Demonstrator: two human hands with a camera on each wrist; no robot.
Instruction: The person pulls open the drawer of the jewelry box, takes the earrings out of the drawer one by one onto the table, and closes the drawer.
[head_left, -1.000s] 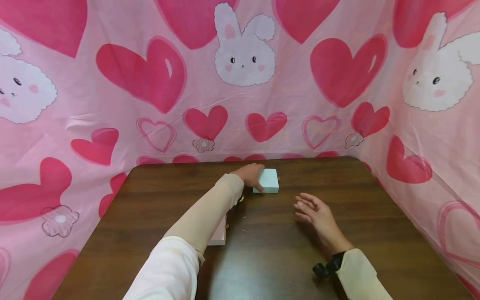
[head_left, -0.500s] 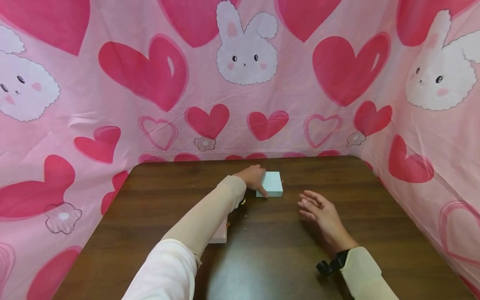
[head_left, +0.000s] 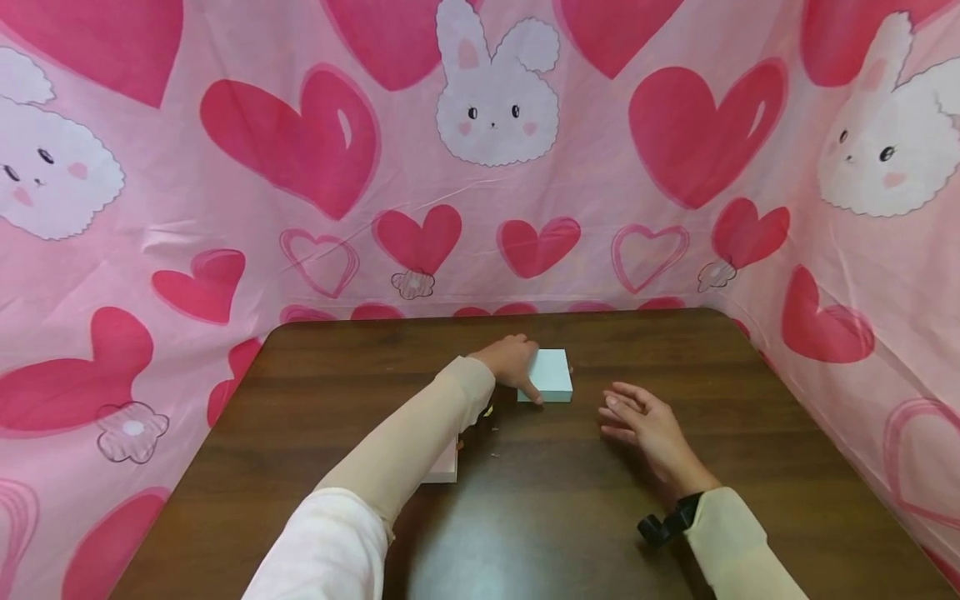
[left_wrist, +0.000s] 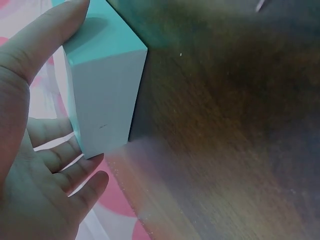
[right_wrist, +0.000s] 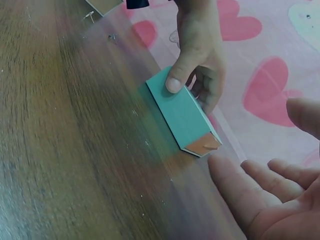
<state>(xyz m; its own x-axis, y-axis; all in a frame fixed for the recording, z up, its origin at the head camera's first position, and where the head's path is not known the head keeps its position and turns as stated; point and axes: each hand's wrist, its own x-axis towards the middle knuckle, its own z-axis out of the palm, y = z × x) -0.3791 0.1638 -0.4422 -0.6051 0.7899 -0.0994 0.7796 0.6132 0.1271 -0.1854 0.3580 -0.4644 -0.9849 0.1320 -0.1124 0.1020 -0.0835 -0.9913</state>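
A small pale teal box (head_left: pixel 550 372) lies towards the back middle of the table. My left hand (head_left: pixel 510 363) grips it from its left side, thumb pressed on the near face and fingers at the far side. The left wrist view shows the thumb on the box's teal face (left_wrist: pixel 107 37) and the fingers around its far edge. An orange-brown piece (right_wrist: pixel 203 144) shows at the box's other end in the right wrist view. To the right of the box, my right hand (head_left: pixel 651 433) is held with relaxed fingers, touching nothing.
A pinkish box (head_left: pixel 444 467) sits under my left forearm, mostly hidden by the sleeve. Tiny bits (head_left: pixel 495 455) lie on the brown wooden table (head_left: pixel 555 517). Behind and beside the table hangs a pink cloth (head_left: pixel 480 192) with hearts and rabbits.
The left hand and the teal box have slid slightly nearer and to the right. The right hand has shifted slightly right in view; the head view has also shifted a little.
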